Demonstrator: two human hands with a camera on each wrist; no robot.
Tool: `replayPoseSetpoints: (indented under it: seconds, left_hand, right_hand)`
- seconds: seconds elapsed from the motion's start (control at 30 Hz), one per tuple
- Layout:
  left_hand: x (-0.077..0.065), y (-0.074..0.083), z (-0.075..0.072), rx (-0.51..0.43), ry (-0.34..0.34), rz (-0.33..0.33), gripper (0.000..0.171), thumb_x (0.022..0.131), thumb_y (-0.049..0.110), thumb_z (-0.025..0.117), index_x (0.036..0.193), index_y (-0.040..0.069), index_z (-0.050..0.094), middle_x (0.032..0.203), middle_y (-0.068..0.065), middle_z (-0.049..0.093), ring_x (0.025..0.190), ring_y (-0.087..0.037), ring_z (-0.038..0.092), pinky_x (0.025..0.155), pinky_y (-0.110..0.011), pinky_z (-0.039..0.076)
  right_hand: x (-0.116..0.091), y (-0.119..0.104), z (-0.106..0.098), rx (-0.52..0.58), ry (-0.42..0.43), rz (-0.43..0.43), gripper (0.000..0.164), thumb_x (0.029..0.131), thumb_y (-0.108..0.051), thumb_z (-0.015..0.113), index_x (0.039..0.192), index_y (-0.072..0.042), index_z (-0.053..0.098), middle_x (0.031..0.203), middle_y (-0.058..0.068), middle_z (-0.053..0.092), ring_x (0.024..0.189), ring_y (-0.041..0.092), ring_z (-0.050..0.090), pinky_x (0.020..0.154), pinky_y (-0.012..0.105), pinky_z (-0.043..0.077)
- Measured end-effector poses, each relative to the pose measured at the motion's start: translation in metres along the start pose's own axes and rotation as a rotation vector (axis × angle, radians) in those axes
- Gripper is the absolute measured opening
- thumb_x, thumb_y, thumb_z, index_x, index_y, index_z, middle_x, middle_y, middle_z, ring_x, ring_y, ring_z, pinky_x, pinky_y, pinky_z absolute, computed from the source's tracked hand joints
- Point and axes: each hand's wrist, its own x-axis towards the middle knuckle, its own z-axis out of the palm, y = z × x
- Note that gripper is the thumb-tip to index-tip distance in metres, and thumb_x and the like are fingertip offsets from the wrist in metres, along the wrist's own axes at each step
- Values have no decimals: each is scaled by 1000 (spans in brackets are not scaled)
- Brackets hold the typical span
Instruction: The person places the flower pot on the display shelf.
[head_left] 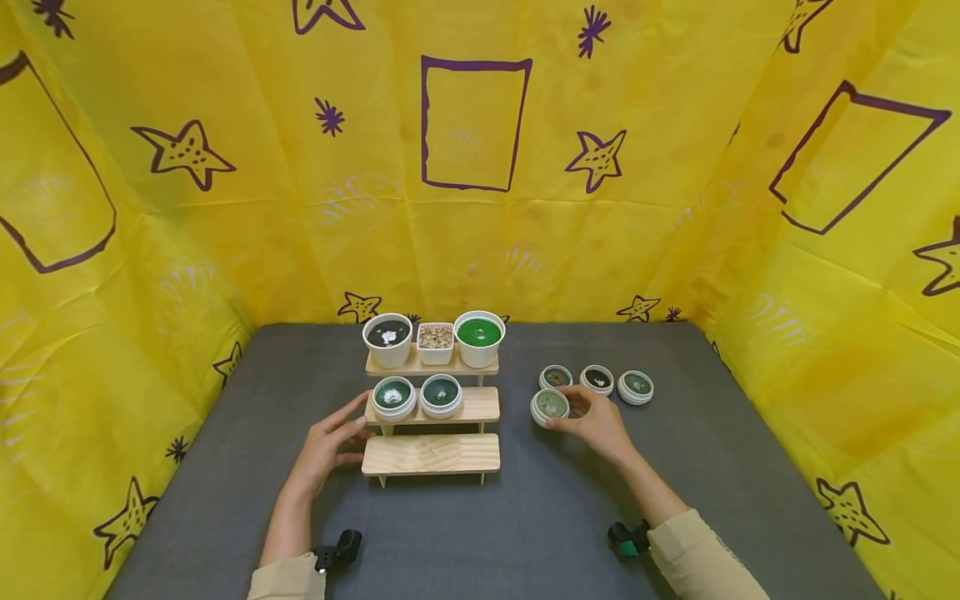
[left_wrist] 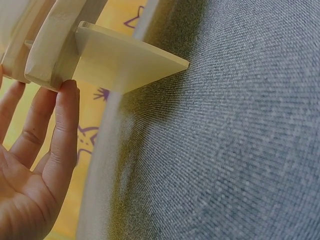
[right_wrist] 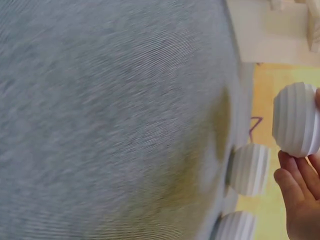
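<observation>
My right hand point(head_left: 602, 427) grips a small white ribbed cup point(head_left: 551, 404) with pale green contents. The right wrist view shows this cup raised off the table, fingers and thumb on its sides. My left hand point(head_left: 324, 450) is at the left end of a three-step wooden stand point(head_left: 431, 454), fingertips touching the edge of a step in the left wrist view. Two similar cups with dark green contents, a left cup point(head_left: 393, 397) and a right cup point(head_left: 441, 395), sit on the middle step. The lowest step holds nothing.
On the top step are a dark-filled bowl point(head_left: 388, 340), a square dish of grainy bits point(head_left: 435, 343) and a green-filled bowl point(head_left: 479, 337). Three more ribbed cups point(head_left: 636, 387) stand on the grey table point(head_left: 480, 542) beyond my right hand. Yellow cloth point(head_left: 480, 233) hangs around the table.
</observation>
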Motion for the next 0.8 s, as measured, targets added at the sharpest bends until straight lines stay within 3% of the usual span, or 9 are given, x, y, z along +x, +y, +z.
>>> replayPoseSetpoints:
  seconds: [0.33, 0.8]
  left_hand:
    - [1, 1, 0, -4, -4, -5, 53, 101, 30, 55, 152, 20, 41, 89, 0, 66, 87, -12, 67, 75, -32, 58]
    - [-1, 2, 1, -10, -7, 2, 54, 101, 28, 55, 152, 17, 40, 88, 0, 66, 86, -11, 67, 74, -32, 58]
  right_hand:
    - [0, -31, -3, 56, 1, -20, 56, 70, -21, 89, 121, -12, 67, 114, 11, 73, 102, 22, 71, 89, 28, 57]
    - [4, -70, 8, 139, -54, -87, 56, 72, -15, 88, 123, -7, 66, 120, 15, 69, 112, 29, 67, 101, 42, 52]
